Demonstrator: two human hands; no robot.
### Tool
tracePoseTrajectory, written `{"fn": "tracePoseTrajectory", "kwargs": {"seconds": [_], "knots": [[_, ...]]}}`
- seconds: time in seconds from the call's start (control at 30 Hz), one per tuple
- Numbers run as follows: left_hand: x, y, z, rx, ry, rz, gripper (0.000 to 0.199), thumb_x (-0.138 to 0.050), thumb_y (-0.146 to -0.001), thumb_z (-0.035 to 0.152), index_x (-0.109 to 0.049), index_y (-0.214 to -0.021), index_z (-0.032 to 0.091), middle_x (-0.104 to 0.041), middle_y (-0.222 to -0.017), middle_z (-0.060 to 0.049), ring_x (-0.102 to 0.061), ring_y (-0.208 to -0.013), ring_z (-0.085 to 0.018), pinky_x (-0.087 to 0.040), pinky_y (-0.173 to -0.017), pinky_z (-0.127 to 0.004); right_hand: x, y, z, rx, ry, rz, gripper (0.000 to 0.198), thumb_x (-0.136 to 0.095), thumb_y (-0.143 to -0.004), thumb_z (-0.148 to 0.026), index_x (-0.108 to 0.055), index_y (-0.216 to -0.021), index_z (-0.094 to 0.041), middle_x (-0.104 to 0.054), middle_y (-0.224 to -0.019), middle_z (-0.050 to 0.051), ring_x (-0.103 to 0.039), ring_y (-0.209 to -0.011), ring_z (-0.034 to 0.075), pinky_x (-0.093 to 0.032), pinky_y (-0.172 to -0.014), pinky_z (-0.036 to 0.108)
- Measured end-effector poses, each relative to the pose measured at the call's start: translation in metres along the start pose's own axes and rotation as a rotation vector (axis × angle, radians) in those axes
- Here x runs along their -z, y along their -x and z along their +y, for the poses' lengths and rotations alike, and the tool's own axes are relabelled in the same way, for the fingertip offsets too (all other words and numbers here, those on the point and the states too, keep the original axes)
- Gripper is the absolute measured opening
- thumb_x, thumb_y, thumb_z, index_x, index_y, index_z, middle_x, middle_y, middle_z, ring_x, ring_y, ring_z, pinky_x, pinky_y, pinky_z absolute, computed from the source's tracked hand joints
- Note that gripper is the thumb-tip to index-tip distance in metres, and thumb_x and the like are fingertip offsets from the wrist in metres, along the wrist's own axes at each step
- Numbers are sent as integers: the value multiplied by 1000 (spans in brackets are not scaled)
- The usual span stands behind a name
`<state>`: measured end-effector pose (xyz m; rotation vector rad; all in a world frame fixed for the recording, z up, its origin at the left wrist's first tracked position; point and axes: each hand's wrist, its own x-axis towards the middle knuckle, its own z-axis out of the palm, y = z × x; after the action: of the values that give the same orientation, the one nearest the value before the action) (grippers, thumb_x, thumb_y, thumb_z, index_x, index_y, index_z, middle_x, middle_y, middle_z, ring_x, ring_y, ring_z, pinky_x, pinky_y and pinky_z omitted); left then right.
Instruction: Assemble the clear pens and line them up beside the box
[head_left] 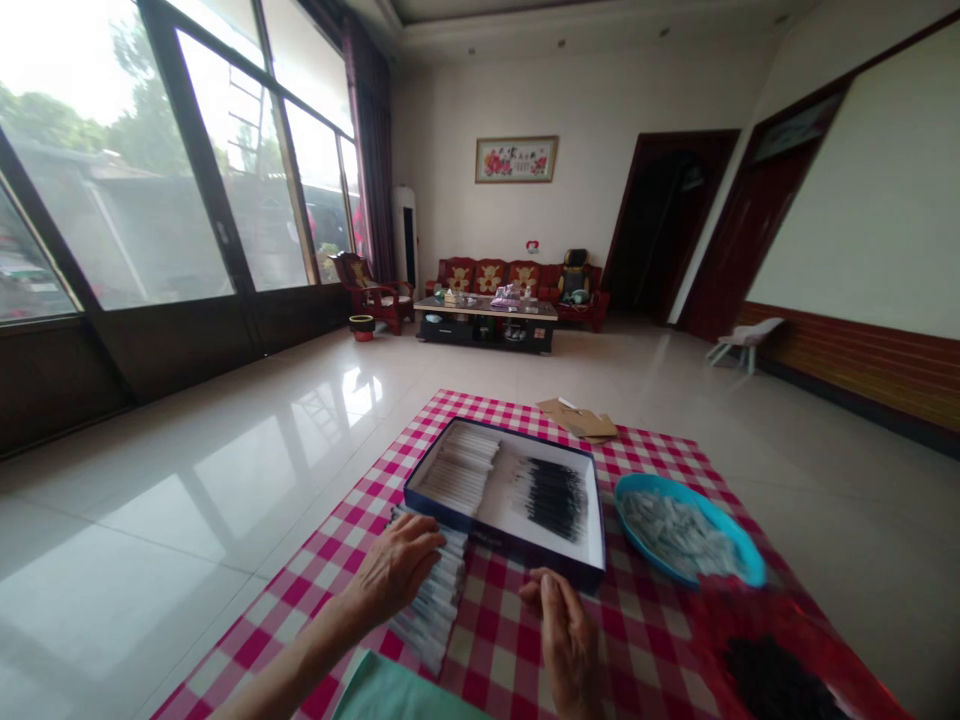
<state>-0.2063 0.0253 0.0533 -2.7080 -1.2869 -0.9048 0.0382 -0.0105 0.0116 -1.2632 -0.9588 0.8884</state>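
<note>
My left hand (405, 562) is over a row of clear whitish tubes (435, 610) that look like pen barrels, on the cloth in front of the box. Its fingers are curled together, and what they hold, if anything, is hidden. Near the box's front right corner, my right hand (561, 625) has thumb and fingers pressed together; nothing can be made out between them. The shallow dark-blue box (506, 541) has a white inside. Similar pale tubes (459, 466) lie side by side in its left part, and thin black sticks like pen refills (555, 497) in its right part.
A blue basin (628, 545) of small translucent pieces (679, 530) stands right of the box. Nearer is a red plastic bag (724, 625) with black pieces (780, 680). Flat cardboard (581, 418) lies behind, green material (401, 692) in front, all on a checked tablecloth (360, 510).
</note>
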Motion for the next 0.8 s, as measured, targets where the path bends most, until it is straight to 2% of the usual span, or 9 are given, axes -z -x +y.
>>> {"fn": "tracePoseTrajectory", "kwargs": {"seconds": [0.1,0.2,0.33,0.43,0.53,0.6,0.7,0.8], "knots": [[0,-36,-8,53,-65,-50,25,-41,-95,25,-65,-100,20,-64,-99,-7,-58,-90,-18,-47,-82,-30,3,-2,6,29,72,-87,47,-50,-76,-66,-64,-71,-21,-64,-60,1,-64,-60,21,-50,-58,27],[-7,-79,-19,113,-175,-164,25,-42,-94,22,-66,-99,20,-65,-95,-6,-59,-91,-18,-46,-84,-29,3,-2,10,88,142,-130,46,-47,-80,-64,-58,-63,-23,-59,-53,0,-57,-52,18,-45,-53,25],[-32,-134,-31,118,-221,-254,21,-48,-89,19,-69,-92,20,-66,-86,-6,-60,-87,-18,-48,-80,-29,0,-2,11,115,172,-116,46,-41,-83,-63,-54,-61,-25,-56,-51,-1,-56,-51,18,-43,-53,26],[-53,-164,-34,136,-262,-309,20,-50,-87,17,-69,-91,19,-65,-93,-9,-59,-93,-21,-49,-75,-30,-2,-2,11,108,189,-95,45,-39,-84,-63,-52,-61,-26,-55,-51,0,-56,-51,20,-44,-53,28],[-70,-179,-36,164,-300,-354,17,-50,-90,19,-67,-91,16,-63,-100,-10,-58,-100,-24,-51,-76,-33,-3,-3,14,89,210,-101,46,-36,-82,-66,-52,-62,-27,-54,-49,0,-56,-50,21,-44,-53,29],[-77,-182,-38,179,-315,-380,17,-53,-91,25,-64,-99,15,-62,-105,-9,-58,-99,-22,-51,-78,-37,-3,-3,15,80,217,-104,46,-37,-81,-67,-52,-62,-27,-55,-48,0,-56,-50,21,-44,-52,29],[-82,-184,-40,185,-319,-400,25,-56,-91,31,-58,-110,15,-60,-111,-7,-60,-95,-19,-52,-81,-40,-5,-3,15,87,213,-87,46,-38,-82,-65,-52,-60,-26,-56,-48,0,-57,-49,21,-42,-52,28],[-77,-185,-38,184,-306,-371,14,-55,-90,23,-65,-94,14,-63,-101,-8,-59,-98,-22,-51,-77,-36,-7,-1,14,93,180,-64,46,-39,-83,-63,-52,-61,-25,-54,-47,-1,-56,-48,19,-41,-51,27]]}}
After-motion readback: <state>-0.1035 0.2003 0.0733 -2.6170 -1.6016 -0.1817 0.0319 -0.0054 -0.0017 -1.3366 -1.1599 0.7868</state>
